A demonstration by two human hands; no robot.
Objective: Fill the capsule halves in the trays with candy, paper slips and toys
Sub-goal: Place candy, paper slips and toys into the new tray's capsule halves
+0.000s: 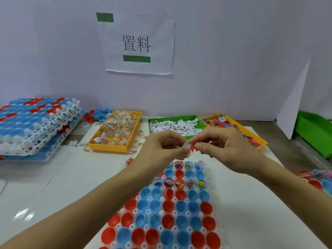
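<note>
Both hands meet above the far end of a white plastic lattice tray [212, 229] whose round sockets hold glossy red and blue capsule halves [168, 221]. The left hand [161, 146] pinches a small white paper slip [186, 146]; the right hand [221, 148] pinches a spiky red plastic toy [193, 148] that touches the slip. A few far sockets already hold mixed fillings; the near ones are bare cups. Beyond the hands on the table [53, 186] lie three shallow rectangular bins: a yellow bin [107, 147] of crinkly clear-wrapped candy, a green bin [152, 121] of white folded slips, and a second yellow bin [260, 142] of bright little toys. To the left rises a stack of lattice trays [36, 128] loaded with capsule halves. A paper sign [138, 44] is taped to the wall.
</note>
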